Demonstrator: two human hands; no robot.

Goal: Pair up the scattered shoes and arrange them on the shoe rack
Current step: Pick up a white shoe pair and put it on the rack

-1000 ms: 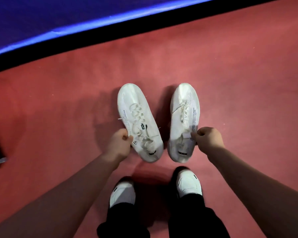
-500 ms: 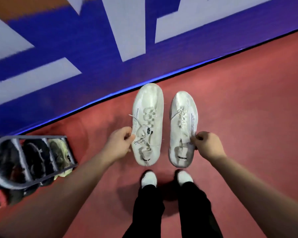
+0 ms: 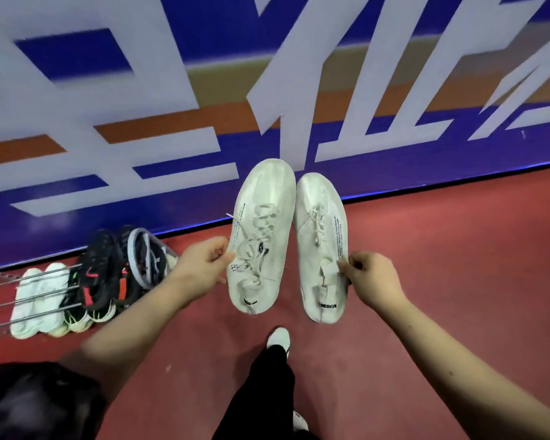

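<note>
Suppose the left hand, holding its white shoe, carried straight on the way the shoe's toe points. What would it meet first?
Probably the blue banner wall. The left hand aims its white shoe toe-first at it, with nothing visibly between. Depth is unclear; the shoe rack sits well off to the left.

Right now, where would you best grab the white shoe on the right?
At the collar by the heel, from its outer side, where the right hand pinches it. The right white shoe hangs toe-forward; its inner side sits close against the left white shoe.
</note>
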